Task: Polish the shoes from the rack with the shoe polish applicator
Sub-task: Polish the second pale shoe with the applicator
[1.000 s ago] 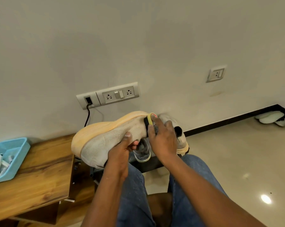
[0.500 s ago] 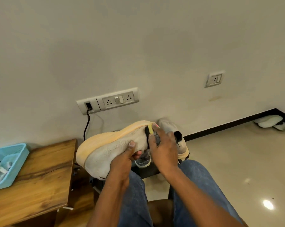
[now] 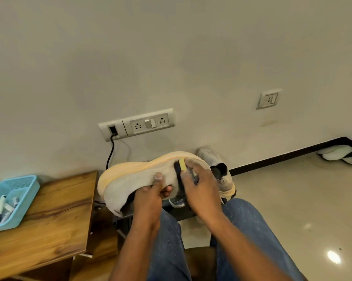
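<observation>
A grey knit shoe (image 3: 130, 179) with a pale orange sole lies on its side above my lap, sole toward the wall. My left hand (image 3: 150, 197) grips it from below, thumb on the upper and fingers tucked into the opening. My right hand (image 3: 201, 187) holds the shoe polish applicator (image 3: 181, 166), a dark piece with a yellow pad, and presses it against the shoe's heel side. A second grey shoe (image 3: 217, 167) sits behind on the dark shoe rack (image 3: 183, 212), largely hidden by my hands.
A wooden table (image 3: 49, 216) stands at the left with a light blue basket (image 3: 19, 191) of small items. A black cable (image 3: 110, 155) hangs from the wall socket. White footwear (image 3: 337, 154) lies in the far right corner. My jeans-clad legs fill the foreground.
The view has shifted a little. Both hands keep their hold on the shoe and the applicator, which stays near the heel end with only slight movement.
</observation>
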